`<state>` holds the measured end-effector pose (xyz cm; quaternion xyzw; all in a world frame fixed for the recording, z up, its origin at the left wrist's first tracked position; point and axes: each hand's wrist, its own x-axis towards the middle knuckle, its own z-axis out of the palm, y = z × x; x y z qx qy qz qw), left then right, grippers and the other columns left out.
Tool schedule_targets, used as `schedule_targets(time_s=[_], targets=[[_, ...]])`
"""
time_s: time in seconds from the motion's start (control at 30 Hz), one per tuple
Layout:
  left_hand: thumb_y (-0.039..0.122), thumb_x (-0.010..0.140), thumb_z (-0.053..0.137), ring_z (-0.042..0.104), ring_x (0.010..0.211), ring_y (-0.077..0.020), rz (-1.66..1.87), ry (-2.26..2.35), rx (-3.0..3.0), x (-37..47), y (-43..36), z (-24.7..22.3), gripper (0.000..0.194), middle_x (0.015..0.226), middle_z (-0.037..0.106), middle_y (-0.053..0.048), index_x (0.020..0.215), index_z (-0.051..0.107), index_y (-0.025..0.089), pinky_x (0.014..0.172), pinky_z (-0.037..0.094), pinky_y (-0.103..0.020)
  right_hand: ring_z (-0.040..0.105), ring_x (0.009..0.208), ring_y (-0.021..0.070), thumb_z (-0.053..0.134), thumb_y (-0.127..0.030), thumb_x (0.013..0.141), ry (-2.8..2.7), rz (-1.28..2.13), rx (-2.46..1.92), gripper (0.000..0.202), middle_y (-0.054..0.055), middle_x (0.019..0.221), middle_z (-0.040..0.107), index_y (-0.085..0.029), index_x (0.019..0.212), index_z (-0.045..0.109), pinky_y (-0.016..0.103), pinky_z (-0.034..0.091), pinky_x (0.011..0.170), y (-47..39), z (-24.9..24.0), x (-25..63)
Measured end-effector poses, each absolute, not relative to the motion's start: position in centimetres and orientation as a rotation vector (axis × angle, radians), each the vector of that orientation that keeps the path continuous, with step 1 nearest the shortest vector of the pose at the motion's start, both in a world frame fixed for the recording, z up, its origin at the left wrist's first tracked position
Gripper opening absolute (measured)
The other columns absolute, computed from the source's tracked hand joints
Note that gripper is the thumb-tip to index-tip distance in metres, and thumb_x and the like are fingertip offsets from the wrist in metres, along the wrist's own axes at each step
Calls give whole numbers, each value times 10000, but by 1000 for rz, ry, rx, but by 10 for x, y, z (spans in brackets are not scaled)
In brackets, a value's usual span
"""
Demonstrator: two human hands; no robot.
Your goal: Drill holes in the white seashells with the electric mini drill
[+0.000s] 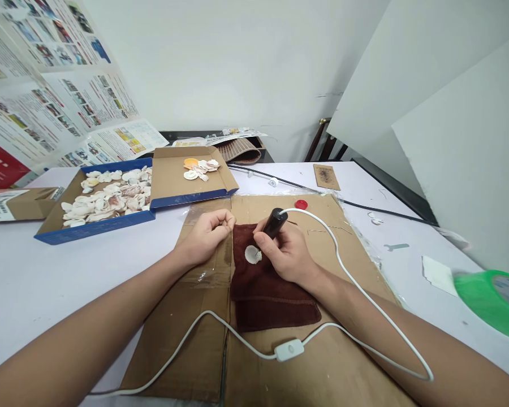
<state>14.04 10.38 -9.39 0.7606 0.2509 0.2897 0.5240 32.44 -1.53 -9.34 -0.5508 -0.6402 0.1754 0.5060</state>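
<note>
My right hand [288, 249] is closed around a black corded mini drill [275, 222], held at a slant. Its thin tip points down at a white seashell [251, 255]; whether it touches is too small to tell. Beneath the shell lies a folded dark brown cloth [275, 314] on a sheet of cardboard [314, 367]. Curled into a loose fist, my left hand [210, 234] rests on the cardboard beside the cloth's upper left corner, with nothing visible in it. The drill's white cable loops over my right forearm to an inline switch [289, 350].
To the left, a blue box [95, 230] holds many seashells; several more shells [199, 167] lie on its open lid. Around the cardboard are a red cap [301, 204], a small stained board [326, 177], a wrench [396, 247] and green tape [477, 297]. A black cable [305, 185] crosses behind.
</note>
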Motion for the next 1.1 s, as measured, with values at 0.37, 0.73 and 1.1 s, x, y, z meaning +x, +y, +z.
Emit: schedule_targets(time_s=[0.37, 0.73, 1.1], targets=[[318, 748, 435, 385, 564, -157, 667, 582, 1869, 139, 104, -98, 192, 533, 433, 18, 569, 418, 251, 601, 308, -321, 452, 559, 132, 628, -451, 983, -1536, 422, -1324, 332, -50, 604, 475, -236, 750, 528, 295, 386, 580, -15, -95, 324], [282, 710, 426, 457, 559, -143, 649, 637, 1967, 139, 101, -96, 147, 545, 507, 26, 588, 490, 231, 610, 367, -284, 453, 579, 138, 623, -453, 984, -1537, 438, -1332, 329, -44, 623, 480, -234, 753, 539, 305, 392, 599, -15, -95, 323], [245, 758, 424, 484, 581, -141, 634, 596, 2096, 139, 99, -95, 156, 583, 534, 34, 657, 540, 217, 614, 390, -263, 460, 601, 138, 632, -430, 997, -1533, 470, -1277, 266, -38, 677, 515, -212, 845, 625, 299, 401, 602, -14, -95, 323]])
